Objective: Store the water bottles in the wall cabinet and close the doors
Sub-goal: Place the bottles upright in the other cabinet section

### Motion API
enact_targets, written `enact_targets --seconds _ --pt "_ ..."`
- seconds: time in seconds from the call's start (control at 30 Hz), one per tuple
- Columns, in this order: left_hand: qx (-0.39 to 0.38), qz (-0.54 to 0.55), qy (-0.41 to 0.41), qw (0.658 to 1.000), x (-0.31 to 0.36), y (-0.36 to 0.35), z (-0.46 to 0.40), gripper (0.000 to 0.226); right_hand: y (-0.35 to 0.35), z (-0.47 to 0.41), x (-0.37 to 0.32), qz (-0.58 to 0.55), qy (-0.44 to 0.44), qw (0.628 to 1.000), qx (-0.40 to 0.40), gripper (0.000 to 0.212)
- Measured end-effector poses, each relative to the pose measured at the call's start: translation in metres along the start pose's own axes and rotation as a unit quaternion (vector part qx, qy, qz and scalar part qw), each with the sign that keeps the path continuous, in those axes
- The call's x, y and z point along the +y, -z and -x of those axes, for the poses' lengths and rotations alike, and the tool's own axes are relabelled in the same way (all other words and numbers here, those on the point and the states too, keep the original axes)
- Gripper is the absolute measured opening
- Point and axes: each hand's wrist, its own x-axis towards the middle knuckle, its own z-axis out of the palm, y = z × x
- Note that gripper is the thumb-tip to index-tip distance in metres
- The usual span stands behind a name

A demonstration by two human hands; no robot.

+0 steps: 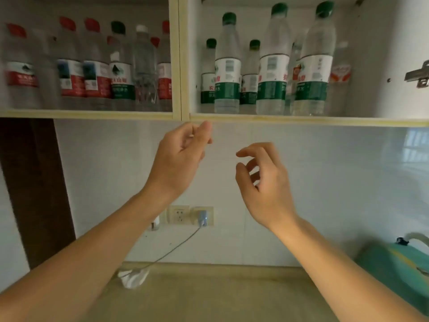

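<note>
The wall cabinet (pixel 255 117) stands open above me, split by a cream divider into two bays. In the left bay stand several water bottles, mostly red-capped (pixel 69 66), with one green-capped and one clear. The right bay holds several green-capped, green-labelled bottles (pixel 227 66). My left hand (pixel 181 156) hangs just under the shelf edge near the divider, fingers loosely curled, holding nothing. My right hand (pixel 262 180) is lower and to the right, fingers relaxed and bent, also holding nothing. No cabinet door is in sight; only a metal hinge (pixel 417 74) shows on the right wall.
Below is a beige countertop (pixel 209 296) against a white tiled wall. Wall sockets (pixel 192 216) hold a plug whose cable runs down to a crumpled white item (pixel 133 277). A green object (pixel 399 263) sits at the right; a dark brown panel (pixel 34 182) is on the left.
</note>
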Motion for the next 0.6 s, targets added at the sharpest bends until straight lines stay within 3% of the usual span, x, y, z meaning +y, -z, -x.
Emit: enact_targets --seconds 0.13,0.33,0.43,0.6 --pt "0.01 -0.001 0.082 0.997 -0.052 0.023 0.061 0.042 -0.037 0.067 0.007 -0.034 -0.1 0.992 -0.062 0.016" --pt "0.031 -0.03 0.23 0.972 -0.139 0.058 0.165 0.045 -0.085 0.161 0.023 -0.022 -0.233 0.952 -0.196 0.02" --pt "0.021 -0.079 0.323 0.943 -0.188 0.088 0.237 0.047 -0.114 0.22 0.02 -0.006 -0.284 0.918 -0.275 0.023" --pt "-0.002 -0.182 0.458 0.87 -0.242 0.131 0.345 0.026 -0.152 0.309 0.001 -0.026 -0.366 0.849 -0.379 0.029"
